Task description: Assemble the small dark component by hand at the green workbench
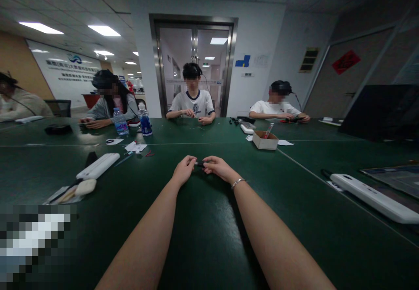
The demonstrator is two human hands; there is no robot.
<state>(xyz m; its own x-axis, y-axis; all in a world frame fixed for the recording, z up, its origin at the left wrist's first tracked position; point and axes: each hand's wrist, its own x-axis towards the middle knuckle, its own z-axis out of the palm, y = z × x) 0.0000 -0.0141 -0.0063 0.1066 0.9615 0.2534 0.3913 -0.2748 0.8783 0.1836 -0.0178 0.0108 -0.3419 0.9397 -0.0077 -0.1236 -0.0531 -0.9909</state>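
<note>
Green tabletop is stretching across an office room, with other people sitting along the far edge and working at small things of their own. Near the middle of the table, both arms are reaching forward and the hands are meeting over a small dark piece.

The left hand is pinching one end of the piece between thumb and fingertips, and the right hand, with a bracelet at the wrist, is closing on the other end in the same way. Both grips are nearly closed, fingers curled tight, with only a sliver of the piece showing between them. It is being held just above the table, or possibly resting on it; the view is too far to say.

Judging by the fingertip hold, the piece is probably light and rigid, small enough to slip away easily, so pinching it at its two ends looks like the sound way to take it. What it is cannot be made out: most of it is hidden by the fingers and it is dark against the dark table.

To the left, a white bar is lying beside scraps of paper and two bottles; to the right, a cardboard box and a longer white bar are sitting well apart from the hands. The lower left corner is blurred out.
</note>
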